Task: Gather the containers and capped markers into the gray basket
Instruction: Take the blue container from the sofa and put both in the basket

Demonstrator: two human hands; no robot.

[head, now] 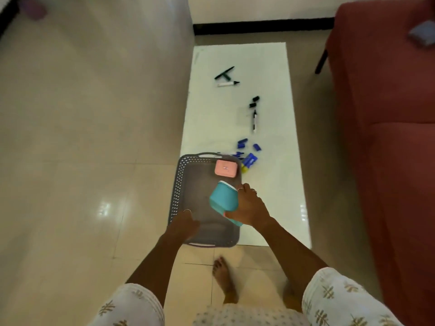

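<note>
A gray perforated basket (182, 184) sits at the near left corner of a white table (270, 90). A pink square container (225, 168) lies inside it at the far right. My right hand (249, 205) grips a teal container (223, 200) tilted over the basket's right side. My left hand (186, 223) rests on the basket's near left part, fingers curled at its edge. Black markers (225, 76) lie far up the table, another marker (255, 121) with loose caps is mid-table, and several blue markers and caps (249, 158) cluster just beyond the basket.
A dark red sofa (388, 137) runs along the right side of the table. Glossy beige floor tiles (82, 161) spread to the left. My bare foot (226, 281) stands on the floor below the table's near edge.
</note>
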